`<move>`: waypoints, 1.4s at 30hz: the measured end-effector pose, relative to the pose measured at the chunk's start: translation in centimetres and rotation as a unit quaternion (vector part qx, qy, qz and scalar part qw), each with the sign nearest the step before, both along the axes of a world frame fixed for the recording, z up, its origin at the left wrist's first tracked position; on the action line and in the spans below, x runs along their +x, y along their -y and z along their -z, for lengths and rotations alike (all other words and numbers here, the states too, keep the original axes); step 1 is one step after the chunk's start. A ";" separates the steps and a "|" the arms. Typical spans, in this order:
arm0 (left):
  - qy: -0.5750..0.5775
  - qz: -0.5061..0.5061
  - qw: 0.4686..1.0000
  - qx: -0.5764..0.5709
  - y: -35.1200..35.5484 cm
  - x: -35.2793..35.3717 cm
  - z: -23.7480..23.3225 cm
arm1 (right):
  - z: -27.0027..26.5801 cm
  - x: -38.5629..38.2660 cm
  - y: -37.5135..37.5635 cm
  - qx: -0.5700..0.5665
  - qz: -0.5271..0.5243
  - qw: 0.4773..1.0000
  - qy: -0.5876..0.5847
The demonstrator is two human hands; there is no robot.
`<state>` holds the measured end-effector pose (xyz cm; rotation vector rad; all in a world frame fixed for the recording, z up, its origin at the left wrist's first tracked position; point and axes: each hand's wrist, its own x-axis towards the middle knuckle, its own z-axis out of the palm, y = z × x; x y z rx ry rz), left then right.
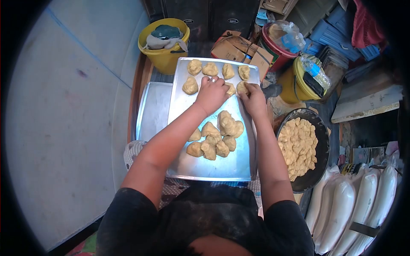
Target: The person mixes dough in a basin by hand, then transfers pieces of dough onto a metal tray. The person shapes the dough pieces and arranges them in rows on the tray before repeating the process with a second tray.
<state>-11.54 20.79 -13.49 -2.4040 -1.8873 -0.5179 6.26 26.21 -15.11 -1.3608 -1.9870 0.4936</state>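
A metal tray (179, 164) lies in front of me with dough pieces on it. Along its far edge runs a row of several lumps (210, 69), and one more lump (190, 85) sits at the left of the second row. My left hand (212, 94) is bent over the second row, its fingers covering dough there. A small dough piece (230, 89) shows between the hands. At the tray's right side my right hand (254, 99) pinches a dough piece (242, 88). A heap of dough lumps (211, 138) rests nearer to me, between my forearms.
A black basin (324, 145) full of dough pieces stands at the right. Another tray (147, 112) lies under the left side. Yellow buckets (164, 62), a red bucket (279, 53), a cardboard box (232, 48) and filled plastic bags (341, 205) surround the work area.
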 end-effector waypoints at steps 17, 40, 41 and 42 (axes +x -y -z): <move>0.607 -0.175 0.772 -0.070 9.8 -5.5 0.2 | -2.5 1.1 8.7 -0.288 -0.213 0.932 -0.056; 0.056 -0.013 0.997 -0.046 8.8 -3.7 0.0 | -3.2 -1.9 8.8 -0.143 -0.095 0.984 -0.054; 0.026 -0.005 0.999 -0.043 8.5 -3.4 0.3 | -2.9 -1.6 8.4 -0.141 -0.125 0.982 -0.013; 0.024 -0.003 0.999 -0.041 8.2 -3.6 0.4 | -2.7 -0.9 8.2 -0.139 -0.124 0.982 -0.015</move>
